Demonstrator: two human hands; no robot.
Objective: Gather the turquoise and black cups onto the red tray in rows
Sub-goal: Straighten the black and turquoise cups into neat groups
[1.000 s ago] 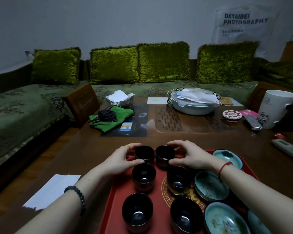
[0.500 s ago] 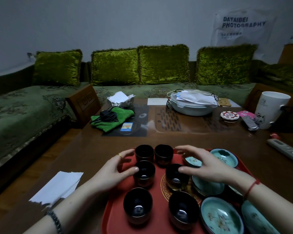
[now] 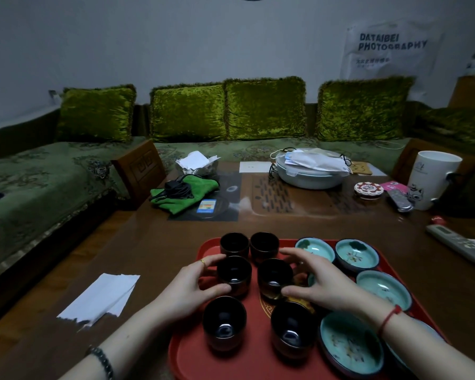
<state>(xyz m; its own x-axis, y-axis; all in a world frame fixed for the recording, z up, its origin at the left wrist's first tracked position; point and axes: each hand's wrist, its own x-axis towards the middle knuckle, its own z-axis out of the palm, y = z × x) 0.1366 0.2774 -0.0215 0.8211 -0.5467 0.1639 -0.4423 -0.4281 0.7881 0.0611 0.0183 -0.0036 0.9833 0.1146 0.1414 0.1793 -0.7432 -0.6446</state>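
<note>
Both hands cup the middle pair of black cups on the red tray.

Nearest, two black cups [image 3: 224,323] stand below the wrists, with a turquoise cup [image 3: 350,342] under the right forearm. The left hand [image 3: 194,283] curls around the left middle cup [image 3: 234,274], thumb and ringed finger on its sides; the right hand [image 3: 320,281] wraps the right middle cup [image 3: 274,278], fingers spread. Beyond the fingertips, two more black cups [image 3: 263,246] sit at the tray [image 3: 203,360] rim. Further turquoise cups [image 3: 357,253] line up right of the right hand. The tray rests on the bench [image 3: 154,242].

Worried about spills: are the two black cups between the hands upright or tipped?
Upright. The left middle black cup and right middle black cup both stand on the red tray, round mouths facing up.
</note>
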